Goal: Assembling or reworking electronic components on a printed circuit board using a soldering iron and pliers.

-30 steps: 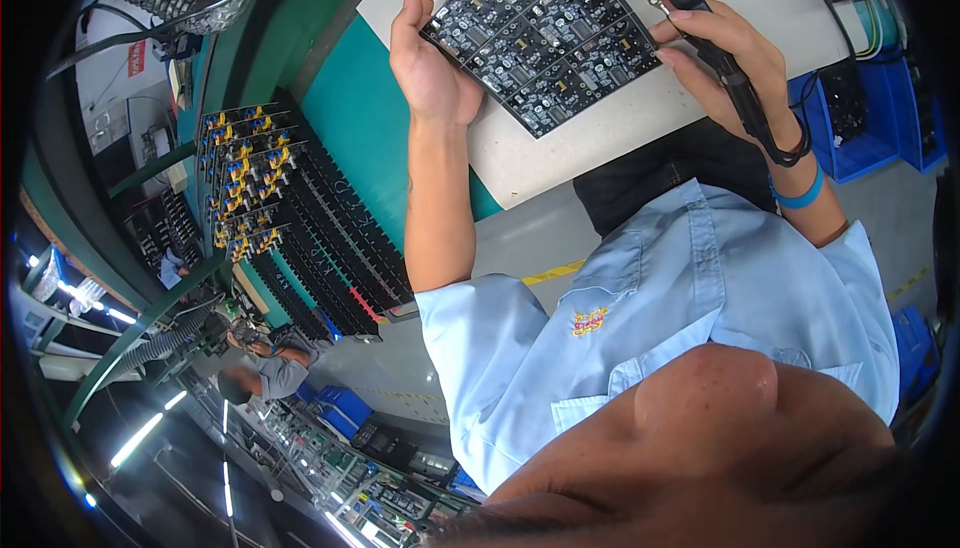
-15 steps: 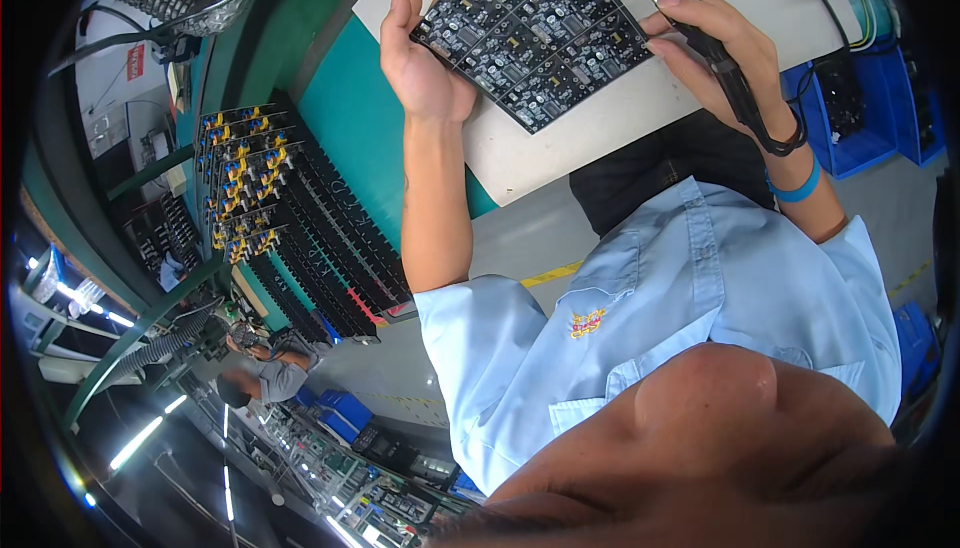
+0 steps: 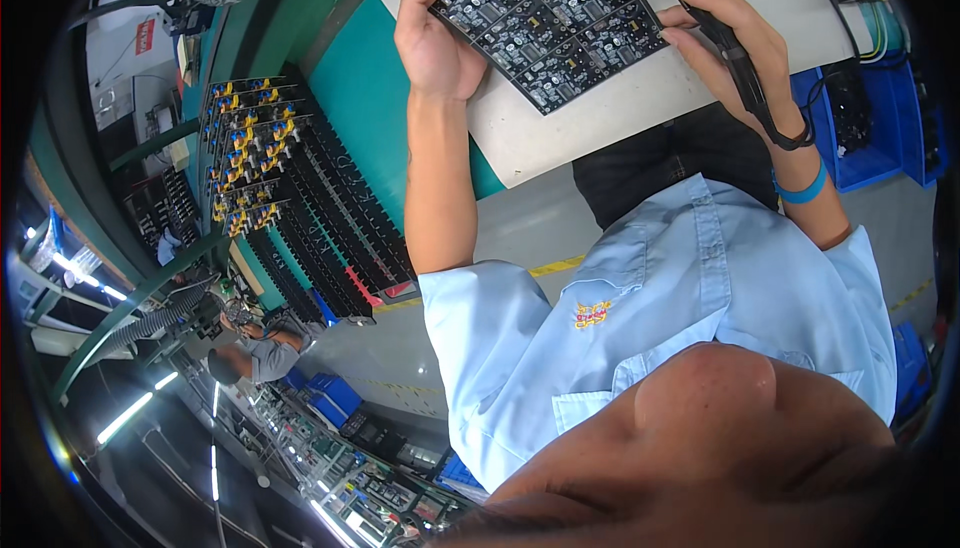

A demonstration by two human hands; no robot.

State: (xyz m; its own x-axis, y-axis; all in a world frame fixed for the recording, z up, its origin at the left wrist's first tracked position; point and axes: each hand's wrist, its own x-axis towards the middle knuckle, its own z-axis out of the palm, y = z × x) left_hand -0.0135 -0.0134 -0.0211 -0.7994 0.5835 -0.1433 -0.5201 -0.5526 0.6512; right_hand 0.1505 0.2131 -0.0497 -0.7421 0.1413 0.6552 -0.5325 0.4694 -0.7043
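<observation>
A square panel of black circuit boards point(image 3: 545, 33), covered in small components, is held up tilted over the white work surface. My left hand point(image 3: 437, 58) grips its left edge, with the thumb partly hidden under the panel. In my right hand point(image 3: 748, 43) is a soldering iron point(image 3: 725, 53) with a black handle, its metal end pointing up toward the far edge of the view. The thumb and a finger of that hand also reach the panel's right edge. Where the iron's tip ends is cut off by the frame.
Black slotted racks point(image 3: 345, 198) stand on the green mat point(image 3: 350, 98) at left, beside boards with yellow and blue parts point(image 3: 250, 138). Blue bins point(image 3: 870, 163) are at right, near a black cable. A co-worker point(image 3: 265, 356) is far off at lower left.
Both hands, the panel and the iron sit slightly higher and farther right in the view, as does the work surface. The grip on each thing is the same.
</observation>
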